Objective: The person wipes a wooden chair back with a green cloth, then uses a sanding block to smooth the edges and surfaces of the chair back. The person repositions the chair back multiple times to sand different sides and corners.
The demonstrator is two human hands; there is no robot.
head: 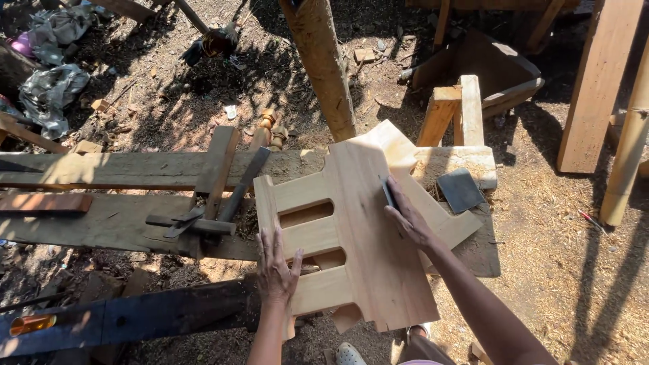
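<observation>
— Under your left hand [276,265], what is it pressing on?

— Your palm lies flat, fingers spread, on the slotted end of the pale cut-out wooden panel [358,236]. It grips nothing; it looks like it is there to pin the panel down so it cannot slide on the rough tabletop [101,226].

— And your right hand [405,216]?

— It sits further up the same panel, near its right edge, fingers closed around a small dark flat scraper [388,192] held edge-down against the wood. With one hand weighting and the other working, the panel stays put.

— What lies around them?

— Just right of your right hand a dark square pad [460,189] rests on a pale block, within easy reach. Left of your left hand a hammer [209,213] lies across the planks. Nearer you than that hand, a long dark level [128,318] with an orange vial runs along the tabletop's edge. Sawdust covers the ground [554,270] beyond.
</observation>
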